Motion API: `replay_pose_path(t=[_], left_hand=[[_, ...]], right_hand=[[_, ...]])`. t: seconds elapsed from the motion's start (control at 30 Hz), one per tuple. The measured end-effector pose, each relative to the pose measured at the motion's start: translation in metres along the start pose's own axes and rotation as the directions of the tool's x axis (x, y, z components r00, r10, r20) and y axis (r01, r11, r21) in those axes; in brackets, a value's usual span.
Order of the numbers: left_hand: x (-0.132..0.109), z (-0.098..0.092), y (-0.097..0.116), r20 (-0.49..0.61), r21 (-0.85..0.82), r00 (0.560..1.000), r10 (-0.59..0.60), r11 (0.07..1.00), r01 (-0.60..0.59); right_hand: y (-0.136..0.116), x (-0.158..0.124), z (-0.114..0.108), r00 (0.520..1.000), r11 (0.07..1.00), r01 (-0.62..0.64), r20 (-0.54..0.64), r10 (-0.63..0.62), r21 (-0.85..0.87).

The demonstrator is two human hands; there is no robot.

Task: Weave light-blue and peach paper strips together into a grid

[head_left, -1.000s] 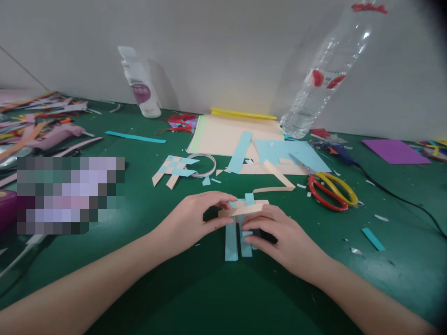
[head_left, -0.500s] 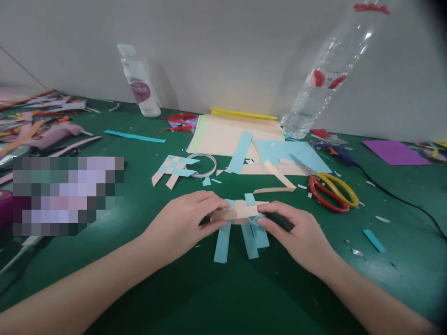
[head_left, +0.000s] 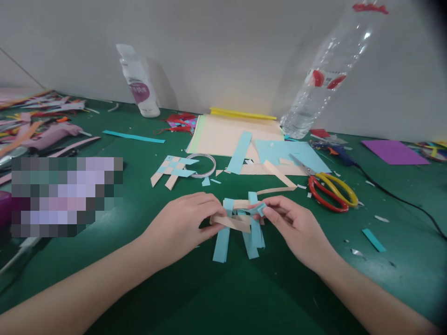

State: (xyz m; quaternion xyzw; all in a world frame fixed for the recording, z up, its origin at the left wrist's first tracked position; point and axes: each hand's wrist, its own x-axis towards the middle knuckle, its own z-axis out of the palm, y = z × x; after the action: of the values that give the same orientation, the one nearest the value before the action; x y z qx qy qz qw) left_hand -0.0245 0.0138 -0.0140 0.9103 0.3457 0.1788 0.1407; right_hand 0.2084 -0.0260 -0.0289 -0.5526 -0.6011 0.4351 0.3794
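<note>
A loose weave of light blue and peach paper strips lies on the green mat in front of me. My left hand pinches the left end of a peach strip, fingers closed on it. At the weave's upper right, my right hand grips the top end of a blue strip, which is bent over. Three blue strips hang down toward me from the weave.
A finished blue and peach woven piece and a tape ring lie behind. Paper sheets, red and yellow scissors, a clear bottle, a glue bottle, a black cable and scraps at left surround them.
The right hand rose from the blue strips' lower ends to the weave's upper right and bent a blue strip's top over. The blue strips fanned apart. The left hand kept its grip.
</note>
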Motion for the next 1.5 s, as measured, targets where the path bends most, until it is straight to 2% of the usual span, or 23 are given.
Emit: replay_pose_path(t=[0.33, 0.7, 0.9, 1.5], left_hand=[[0.003, 0.004, 0.002, -0.062, 0.088, 0.997, 0.037, 0.996, -0.032], [0.003, 0.004, 0.005, -0.053, -0.034, 0.997, -0.056, 0.998, 0.054], [0.006, 0.001, 0.007, -0.051, -0.017, 0.994, -0.092, 0.996, 0.091], [0.010, 0.009, 0.014, -0.055, 0.035, 0.998, -0.010, 0.999, 0.012]], right_hand=[[-0.001, -0.001, -0.003, 0.999, 0.998, 0.012, 0.037, -0.010, -0.060], [-0.002, -0.003, -0.004, 0.998, 0.997, 0.027, 0.065, -0.023, -0.075], [0.001, -0.003, -0.006, 0.996, 0.993, 0.058, 0.073, -0.051, -0.107], [-0.002, -0.004, -0.006, 0.987, 0.963, 0.142, 0.106, -0.120, -0.231]])
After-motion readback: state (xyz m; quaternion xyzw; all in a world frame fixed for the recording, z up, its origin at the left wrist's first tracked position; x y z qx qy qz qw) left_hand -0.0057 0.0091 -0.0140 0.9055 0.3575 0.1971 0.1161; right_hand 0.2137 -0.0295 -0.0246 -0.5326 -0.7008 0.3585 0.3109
